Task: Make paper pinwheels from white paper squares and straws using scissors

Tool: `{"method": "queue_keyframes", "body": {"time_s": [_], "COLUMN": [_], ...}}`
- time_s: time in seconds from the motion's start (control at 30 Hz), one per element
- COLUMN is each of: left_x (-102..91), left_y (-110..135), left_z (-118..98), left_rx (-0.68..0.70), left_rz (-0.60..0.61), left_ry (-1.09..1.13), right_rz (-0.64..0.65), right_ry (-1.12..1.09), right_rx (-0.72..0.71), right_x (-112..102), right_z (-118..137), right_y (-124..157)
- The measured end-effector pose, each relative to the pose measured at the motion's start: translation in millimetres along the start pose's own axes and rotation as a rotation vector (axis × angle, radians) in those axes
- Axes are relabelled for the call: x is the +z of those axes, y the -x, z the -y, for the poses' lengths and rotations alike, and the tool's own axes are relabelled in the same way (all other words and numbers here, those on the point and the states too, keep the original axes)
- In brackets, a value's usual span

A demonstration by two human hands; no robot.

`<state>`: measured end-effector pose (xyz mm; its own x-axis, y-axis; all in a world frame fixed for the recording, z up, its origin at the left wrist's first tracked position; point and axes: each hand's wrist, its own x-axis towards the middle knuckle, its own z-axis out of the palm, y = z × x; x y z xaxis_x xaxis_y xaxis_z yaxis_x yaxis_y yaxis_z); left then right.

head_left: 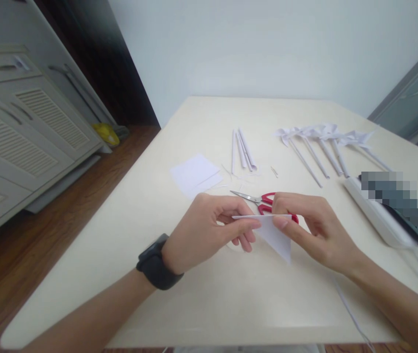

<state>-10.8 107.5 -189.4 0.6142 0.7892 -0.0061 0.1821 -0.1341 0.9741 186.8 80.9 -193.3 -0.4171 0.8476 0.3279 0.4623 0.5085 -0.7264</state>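
Both hands hold a white paper folded into a triangle [277, 238] just above the cream table [201, 304]. My left hand [209, 230], with a black watch on the wrist, pinches the paper's top edge from the left. My right hand [314, 228] pinches the same edge from the right. The triangle's point hangs downward. Red-handled scissors [264, 201] lie on the table right behind the hands, partly hidden by my right fingers.
White paper sheets [196, 174] lie left of centre. Three rolled paper sticks [242, 149] lie behind them. Several finished paper pinwheels [323, 142] lie at the back right. A white box [378, 215] sits at the right edge. Cabinets [21, 132] stand left.
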Motion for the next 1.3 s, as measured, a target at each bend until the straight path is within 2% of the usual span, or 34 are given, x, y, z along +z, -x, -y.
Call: {"method": "queue_keyframes", "body": {"time_s": [0.27, 0.53, 0.7, 1.03, 1.3], "left_x": [-1.3, -1.3, -4.8, -4.9, 2.4], "left_y": [-1.9, 1.9, 0.4, 4.6, -0.2], "left_z": [-1.1, -1.6, -3.9, -3.8, -2.7], "left_rx": [-0.017, 0.139, 0.224, 0.258, 0.262], "left_rz": [0.049, -0.029, -0.114, -0.052, 0.096], "left_ry": [0.159, -0.002, -0.201, -0.223, -0.286], "right_rz": [-0.058, -0.131, -0.162, -0.058, 0.140], "right_ry": [-0.007, -0.019, -0.094, -0.237, -0.147], "right_rx": [-0.046, -0.109, -0.074, -0.015, -0.068], "right_x": [0.9, 3.8, 1.8, 0.8, 7.0], "right_z": [0.4, 2.2, 1.6, 3.7, 5.9], "right_y": [2.0, 5.1, 4.2, 4.0, 1.6]}}
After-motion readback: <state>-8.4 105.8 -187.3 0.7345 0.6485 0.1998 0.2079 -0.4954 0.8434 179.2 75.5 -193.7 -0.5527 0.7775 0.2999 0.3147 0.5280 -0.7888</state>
